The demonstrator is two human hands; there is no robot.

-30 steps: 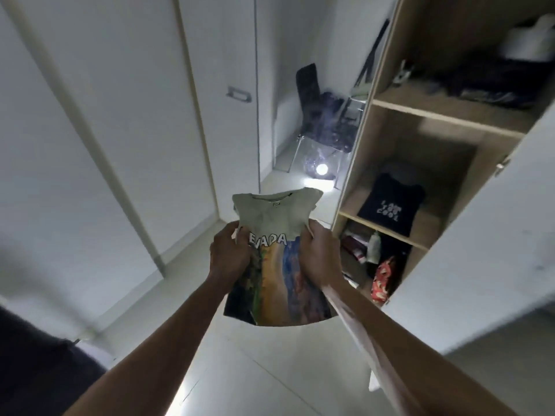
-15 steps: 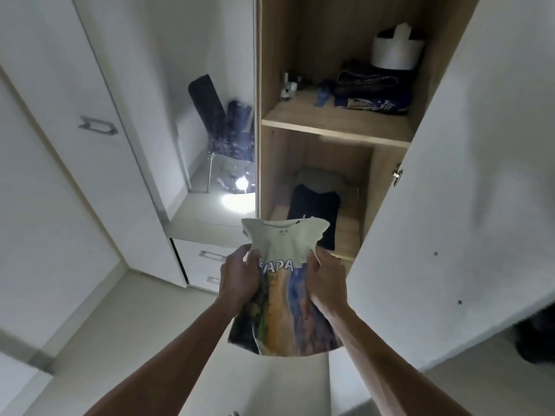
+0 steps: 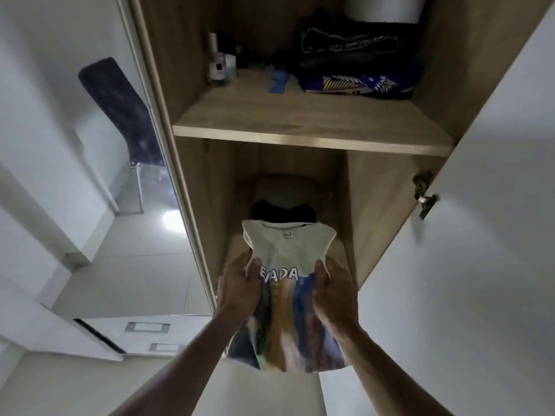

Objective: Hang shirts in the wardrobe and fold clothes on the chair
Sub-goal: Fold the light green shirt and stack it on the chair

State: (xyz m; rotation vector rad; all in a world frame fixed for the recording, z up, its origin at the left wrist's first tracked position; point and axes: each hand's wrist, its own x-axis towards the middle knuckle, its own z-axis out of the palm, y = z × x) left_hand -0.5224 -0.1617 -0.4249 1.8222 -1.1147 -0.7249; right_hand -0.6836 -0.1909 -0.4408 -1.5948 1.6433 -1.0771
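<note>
While both hands, left hand [image 3: 240, 288] and right hand [image 3: 333, 291], grip the folded shirt [image 3: 288, 295], fingers curled round it, stowing on the dark pile [image 3: 283, 212] at twelve o'clock remains.

Single view only, head-mounted and wide-angle. It faces forward and downward into the open wardrobe [image 3: 300, 136] at close range, both forearms entering from the bottom edge. Verticals bow outward toward the frame margins. The floor [image 3: 135, 274] and a chair [image 3: 120, 112] occupy the left side.
</note>
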